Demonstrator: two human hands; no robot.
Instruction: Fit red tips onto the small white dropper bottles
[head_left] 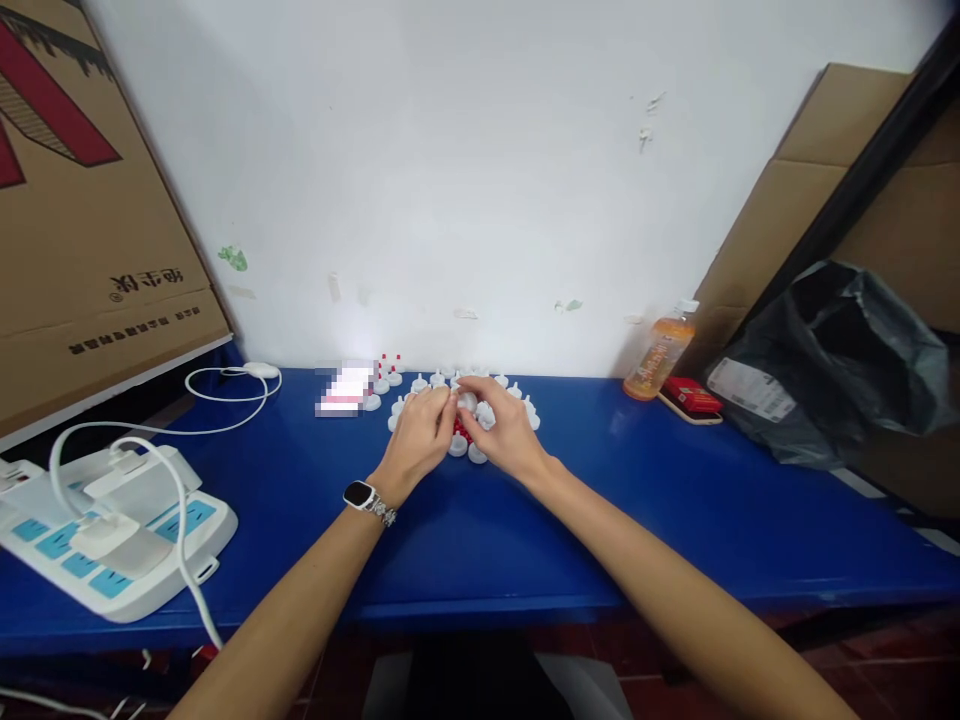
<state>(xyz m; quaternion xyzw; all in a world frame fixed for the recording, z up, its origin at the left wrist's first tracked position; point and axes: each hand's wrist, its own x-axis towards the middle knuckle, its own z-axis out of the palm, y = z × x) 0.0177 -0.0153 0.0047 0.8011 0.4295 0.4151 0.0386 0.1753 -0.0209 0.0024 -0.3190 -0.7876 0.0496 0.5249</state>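
Note:
My left hand (420,432), with a watch on its wrist, and my right hand (504,428) meet over a cluster of small white plastic caps (480,452) on the blue table (480,520). Both hands pinch one small white piece (466,402) between their fingertips. A few small red pieces (459,430) lie under the hands. More white caps (420,384) and some red-tipped ones (390,362) stand behind, near the wall.
A white power strip (112,535) with plugs and white cables sits at the left. A cardboard box (75,200) leans at the far left. An orange drink bottle (660,355), a red packet (691,396) and a black plastic bag (832,365) stand at the right.

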